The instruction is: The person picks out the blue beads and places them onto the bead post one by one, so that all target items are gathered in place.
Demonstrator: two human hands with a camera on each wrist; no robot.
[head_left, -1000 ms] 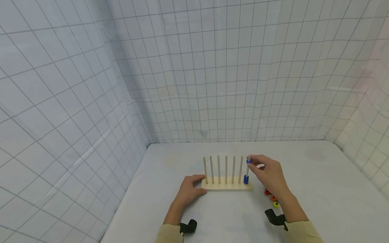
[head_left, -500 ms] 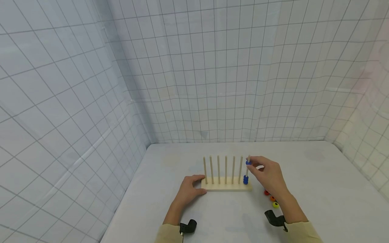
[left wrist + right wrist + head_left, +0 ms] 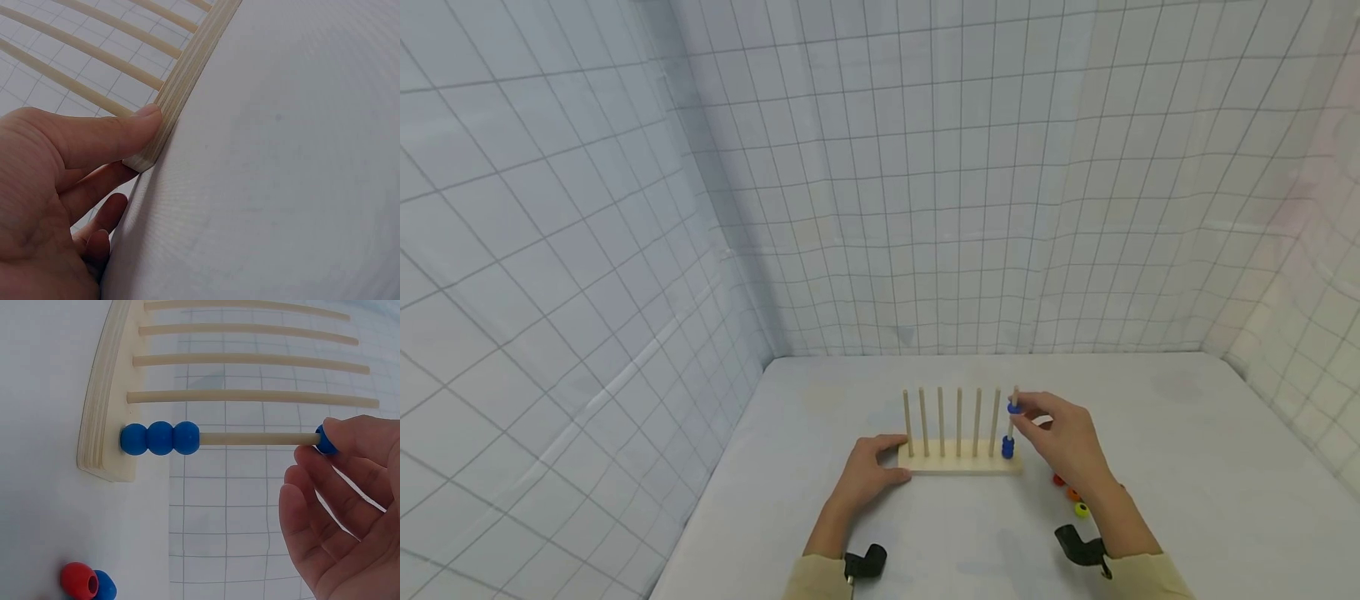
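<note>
A pale wooden base with a row of several upright pegs stands on the white table. My left hand grips the base's left end, thumb along the front edge, fingers behind. Three blue beads are stacked at the foot of the rightmost peg. Around the upper part of this same peg sits another blue bead, pinched between the thumb and index finger of my right hand. The other pegs carry no beads.
Loose beads lie on the table below my right hand: a red bead, a blue bead, an orange bead and a yellow bead. My right forearm partly covers this group. White gridded sheets hang behind and beside the table.
My right hand has lowered slightly, bringing the pinched blue bead a little down the rightmost peg. The left hand keeps its grip on the base.
</note>
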